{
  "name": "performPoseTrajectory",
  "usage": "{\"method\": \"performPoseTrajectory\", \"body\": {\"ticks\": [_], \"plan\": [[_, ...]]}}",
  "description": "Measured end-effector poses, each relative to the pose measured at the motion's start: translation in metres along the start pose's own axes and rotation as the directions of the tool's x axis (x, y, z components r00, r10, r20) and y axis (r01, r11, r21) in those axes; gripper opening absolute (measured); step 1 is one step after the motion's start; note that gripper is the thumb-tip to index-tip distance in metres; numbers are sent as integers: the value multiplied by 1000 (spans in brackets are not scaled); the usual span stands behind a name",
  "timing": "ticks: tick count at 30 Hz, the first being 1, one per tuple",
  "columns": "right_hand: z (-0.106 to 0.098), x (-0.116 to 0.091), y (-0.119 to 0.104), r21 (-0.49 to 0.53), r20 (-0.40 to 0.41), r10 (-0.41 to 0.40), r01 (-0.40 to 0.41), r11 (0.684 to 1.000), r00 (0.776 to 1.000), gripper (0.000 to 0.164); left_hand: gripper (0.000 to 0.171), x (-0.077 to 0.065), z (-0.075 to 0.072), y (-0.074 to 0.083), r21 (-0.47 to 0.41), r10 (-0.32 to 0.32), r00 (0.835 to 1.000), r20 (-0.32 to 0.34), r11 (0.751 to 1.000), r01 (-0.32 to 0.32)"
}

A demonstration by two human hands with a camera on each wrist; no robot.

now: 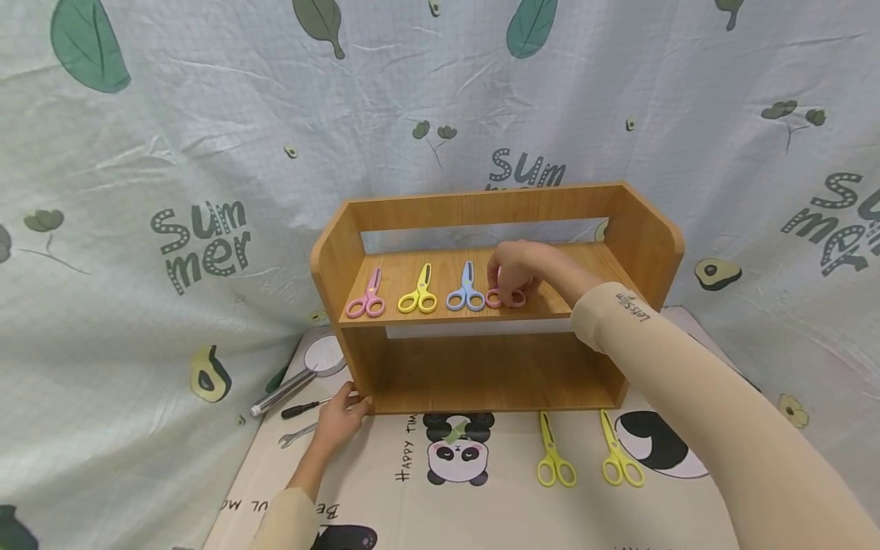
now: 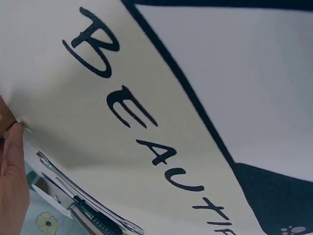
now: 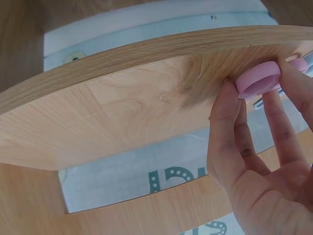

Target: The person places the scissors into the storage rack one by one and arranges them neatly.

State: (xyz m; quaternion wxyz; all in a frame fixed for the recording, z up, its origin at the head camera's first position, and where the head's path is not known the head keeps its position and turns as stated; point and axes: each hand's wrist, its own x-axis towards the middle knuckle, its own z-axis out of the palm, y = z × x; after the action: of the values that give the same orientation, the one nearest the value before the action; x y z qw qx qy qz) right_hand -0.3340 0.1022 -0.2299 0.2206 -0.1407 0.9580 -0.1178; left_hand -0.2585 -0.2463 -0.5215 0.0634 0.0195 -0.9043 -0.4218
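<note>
On the upper board of a two-tier wooden shelf [image 1: 481, 374], my right hand [image 1: 516, 267] pinches the handle loops of pink scissors [image 3: 259, 78]. The hand hides the blades in the head view. To its left lie blue scissors [image 1: 467, 290], yellow scissors [image 1: 419, 292] and another pair of pink scissors [image 1: 369, 296] in a row, blades toward the back. My left hand [image 1: 338, 418] holds the shelf's lower left front corner, thumb on the front and fingers by the side. Only part of that hand [image 2: 12, 181] shows in the left wrist view.
Two yellow scissors [image 1: 554, 454] [image 1: 620, 454] lie on the printed cloth before the shelf. Left of the shelf are a magnifying glass [image 1: 323, 357], a black-handled screwdriver [image 1: 300, 409] and a wrench [image 1: 297, 436]. A patterned curtain [image 1: 206, 137] hangs behind.
</note>
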Motion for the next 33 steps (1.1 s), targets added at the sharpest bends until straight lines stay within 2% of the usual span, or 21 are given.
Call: {"method": "performPoseTrajectory", "body": {"ticks": [17,26,30,33], "plan": [[0,-4,-2,28,20,48,-49,998,999,30,36,1,-2,7,20,9,1000,1,1000,-9],[1,-5,-1,28,41,20,-21,999,999,31,40,0,-2,5,15,-2,1000,8,1000,1],[0,-8,-1,33,37,-2,1,999,999,43,39,-1,-2,3,20,-10,1000,5,1000,10],[-2,-14,0,-6,-17,-31,31,1000,999,59,37,-2,-1,1,17,-13,1000,4,1000,13]]}}
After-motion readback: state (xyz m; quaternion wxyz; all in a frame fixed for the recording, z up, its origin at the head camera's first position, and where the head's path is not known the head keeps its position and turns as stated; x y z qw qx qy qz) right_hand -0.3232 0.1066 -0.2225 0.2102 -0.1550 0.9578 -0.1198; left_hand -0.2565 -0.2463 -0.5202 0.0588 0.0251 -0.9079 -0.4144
